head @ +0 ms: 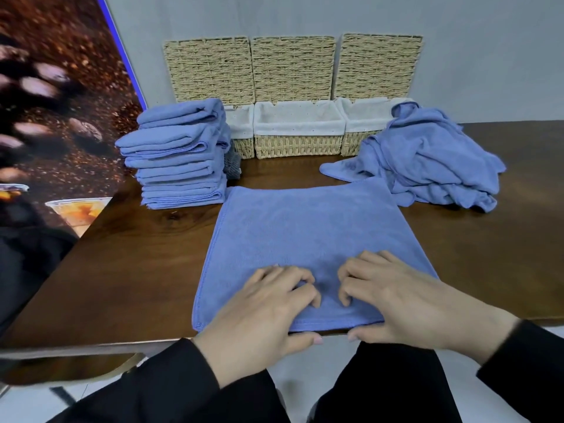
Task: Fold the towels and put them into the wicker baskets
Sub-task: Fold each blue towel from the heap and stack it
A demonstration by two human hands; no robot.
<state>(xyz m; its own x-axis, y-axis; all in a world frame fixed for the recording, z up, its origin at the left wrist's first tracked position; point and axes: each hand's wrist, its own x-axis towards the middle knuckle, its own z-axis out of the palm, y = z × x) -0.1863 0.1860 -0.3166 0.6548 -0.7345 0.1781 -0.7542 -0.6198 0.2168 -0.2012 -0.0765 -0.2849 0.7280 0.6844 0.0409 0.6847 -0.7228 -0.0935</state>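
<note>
Both hands, left hand and right hand, pinch flat blue microfibre towel near edge; uneven lift risks crooked fold.

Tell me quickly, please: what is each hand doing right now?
Left hand: fingers curled on top, thumb under the near edge, pinching the flat blue towel.
Right hand: the same pinch on that towel's near edge.

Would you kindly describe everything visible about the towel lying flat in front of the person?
The flat towel is plain blue terry-like cloth with a stitched hem, spread smooth on the dark wooden table, its near edge at the table's rim. The left hand and right hand both pinch that near edge, fingers curled on top, thumbs beneath.
</note>
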